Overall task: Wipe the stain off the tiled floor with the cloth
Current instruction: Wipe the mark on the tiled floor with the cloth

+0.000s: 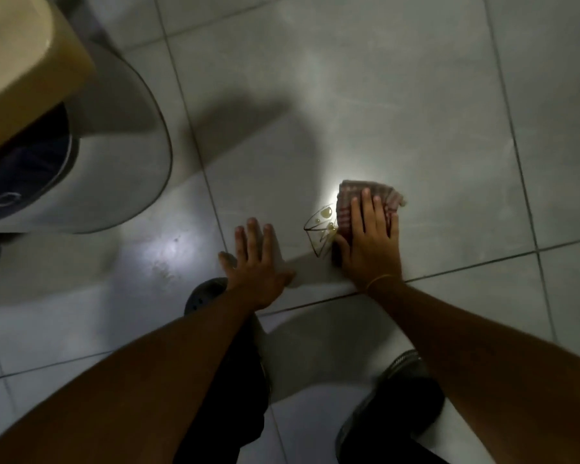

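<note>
Pressing my right hand [369,242] flat on the checked cloth [365,199], fingers spread, pinning it to the tiled floor [416,112]. Yellowish stain [323,224] sits just left of the cloth, touching its edge. My left hand [255,259] is splayed palm-down on the tile, gripping nothing. Can't read the lettering on the bin [98,182].

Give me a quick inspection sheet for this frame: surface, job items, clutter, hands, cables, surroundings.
Surface: pale tiled floor, dark grout lines, glare patch.
Job's things: checked cloth flat on floor; yellowish stain with droplets at its left edge.
Clutter: nothing seen.
Hands: right hand pressing on cloth; left hand flat on bare tile, fingers spread.
Cables: nothing seen.
Surroundings: rounded white fixture at left; dark shoes below.
</note>
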